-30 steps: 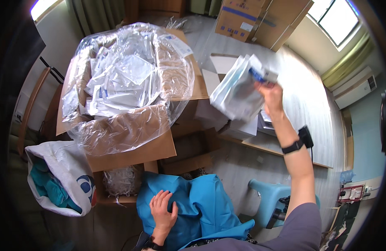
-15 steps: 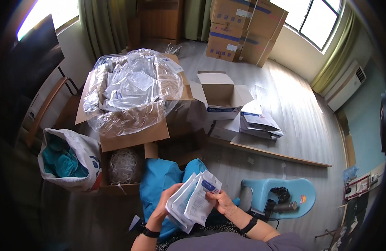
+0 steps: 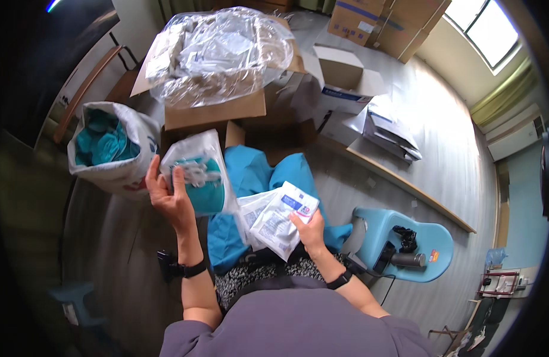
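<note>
Light-blue plastic stool (image 3: 439,238), large brown cartons (image 3: 410,30), bright window (image 3: 484,27), green curtain (image 3: 505,90)

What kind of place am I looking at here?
Probably a home-like room doubling as a storage or work space: a large plastic-lined carton on the far left, stacked cardboard boxes at the back, and a window with a green curtain.

packet (image 3: 284,221) white, blue-marked — cloth (image 3: 245,168) blue — shirt (image 3: 292,318) purple-grey
</note>
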